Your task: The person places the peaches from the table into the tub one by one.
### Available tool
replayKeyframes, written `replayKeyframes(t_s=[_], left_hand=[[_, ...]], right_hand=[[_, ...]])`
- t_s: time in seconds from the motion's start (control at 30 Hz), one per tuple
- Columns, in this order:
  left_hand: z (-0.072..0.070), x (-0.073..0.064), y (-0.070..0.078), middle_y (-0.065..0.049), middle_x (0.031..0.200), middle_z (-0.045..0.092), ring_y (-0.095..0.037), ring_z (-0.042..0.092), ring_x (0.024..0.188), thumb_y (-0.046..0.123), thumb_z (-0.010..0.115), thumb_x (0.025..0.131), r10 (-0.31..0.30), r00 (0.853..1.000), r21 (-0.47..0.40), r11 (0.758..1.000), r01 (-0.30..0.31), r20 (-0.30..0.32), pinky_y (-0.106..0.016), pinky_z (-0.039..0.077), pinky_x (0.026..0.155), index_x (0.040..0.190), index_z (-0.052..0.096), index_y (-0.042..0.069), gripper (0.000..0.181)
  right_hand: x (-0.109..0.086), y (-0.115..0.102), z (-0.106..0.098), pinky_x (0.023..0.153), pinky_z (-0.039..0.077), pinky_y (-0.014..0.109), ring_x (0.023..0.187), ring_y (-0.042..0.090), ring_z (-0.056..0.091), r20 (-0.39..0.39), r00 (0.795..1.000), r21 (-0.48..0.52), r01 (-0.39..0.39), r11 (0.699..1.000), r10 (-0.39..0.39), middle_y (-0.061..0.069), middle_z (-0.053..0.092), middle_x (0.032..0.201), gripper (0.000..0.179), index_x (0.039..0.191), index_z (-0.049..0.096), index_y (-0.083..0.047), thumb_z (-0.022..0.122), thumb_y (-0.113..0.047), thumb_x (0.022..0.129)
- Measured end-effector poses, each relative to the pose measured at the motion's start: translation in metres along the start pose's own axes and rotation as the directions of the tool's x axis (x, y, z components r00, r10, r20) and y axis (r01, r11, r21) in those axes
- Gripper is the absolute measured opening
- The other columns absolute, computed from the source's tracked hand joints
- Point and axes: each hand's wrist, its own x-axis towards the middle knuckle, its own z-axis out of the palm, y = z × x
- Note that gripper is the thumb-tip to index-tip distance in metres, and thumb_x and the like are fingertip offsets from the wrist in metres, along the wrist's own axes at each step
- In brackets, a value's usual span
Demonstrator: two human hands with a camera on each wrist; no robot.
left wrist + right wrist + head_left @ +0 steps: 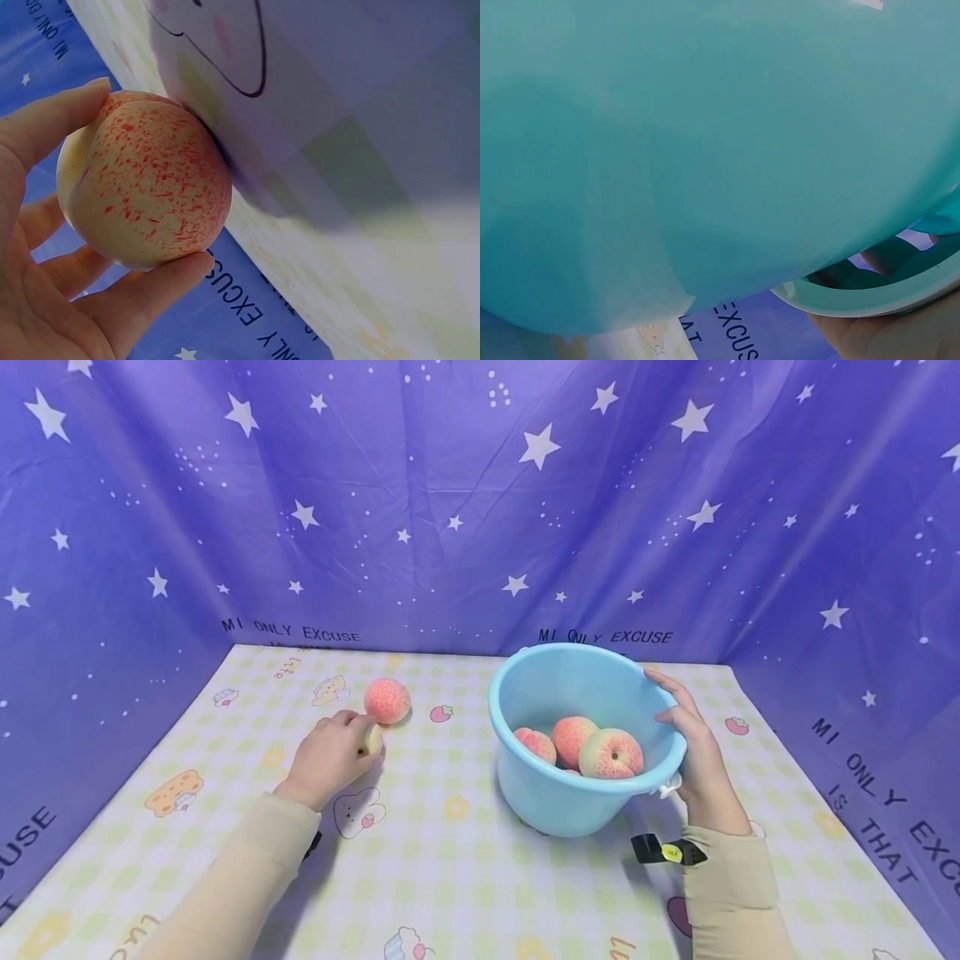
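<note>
Between the thumb and fingers of my left hand (pixel 330 760) is a pale yellow peach with red speckles (pixel 150 180), its side against the cloth in the left wrist view. Just beyond it on the table lies a pinker peach (pixel 387 701). On the right, my right hand (pixel 705 760) grips the rim of a light blue bucket (pixel 555 806), thumb and fingers over the edge. Several peaches (pixel 611 754) lie inside the bucket. Its blue wall (pixel 705 150) fills most of the right wrist view, with part of the hand (pixel 900 334) at the lower right.
A checked tablecloth (pixel 450 877) with cartoon prints covers the table. Purple curtains (pixel 420 510) with white stars stand along the back and both sides. A white handle joint (pixel 670 786) sticks out from the bucket's rim near the right hand.
</note>
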Motion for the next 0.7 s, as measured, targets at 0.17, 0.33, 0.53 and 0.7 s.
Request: replayKeyframes(t_s=[0.17,0.33,0.53,0.7], left_hand=[[0.0015,0.0006,-0.0006,-0.027,0.122,0.063,-0.047,0.063,0.101,0.026,0.078,0.082,-0.026,1.0,-0.036,0.999,0.026,-0.007,-0.056,0.053,0.086,0.125,0.063,0.001,0.052],[0.0029,-0.0006,0.0001,-0.028,0.124,0.062,-0.048,0.062,0.104,0.026,0.077,0.082,-0.037,0.999,-0.064,0.997,0.036,-0.02,-0.057,0.052,0.086,0.127,0.063,0.002,0.052],[0.0024,-0.0007,0.0013,-0.028,0.124,0.061,-0.049,0.061,0.103,0.025,0.077,0.083,-0.033,0.999,-0.065,0.997,0.031,-0.032,-0.058,0.052,0.087,0.128,0.063,0.001,0.054],[0.0032,-0.0024,-0.0024,-0.028,0.129,0.059,-0.05,0.059,0.107,0.028,0.076,0.084,-0.075,0.997,-0.113,0.991,0.075,0.001,-0.059,0.05,0.09,0.132,0.061,0.002,0.056]], right_hand=[[-0.0001,0.0009,-0.001,0.101,0.034,0.028,0.135,0.018,0.032,0.002,1.0,-0.007,0.005,1.0,-0.005,-0.002,0.022,0.159,0.065,0.152,0.035,-0.028,0.027,-0.005,0.091],[-0.0007,0.0008,-0.0012,0.099,0.036,0.025,0.134,0.017,0.033,0.003,1.0,-0.002,0.008,1.0,-0.008,-0.002,0.023,0.158,0.066,0.153,0.034,-0.026,0.027,-0.005,0.091],[-0.0007,-0.0008,-0.0011,0.102,0.032,0.029,0.138,0.019,0.03,-0.003,1.0,-0.003,0.004,1.0,-0.004,-0.001,0.021,0.159,0.066,0.152,0.034,-0.027,0.027,-0.005,0.09],[-0.0001,0.0003,0.0,0.1,0.035,0.026,0.134,0.018,0.033,-0.002,1.0,0.0,0.008,1.0,-0.008,-0.002,0.024,0.157,0.065,0.152,0.034,-0.026,0.027,-0.005,0.09]])
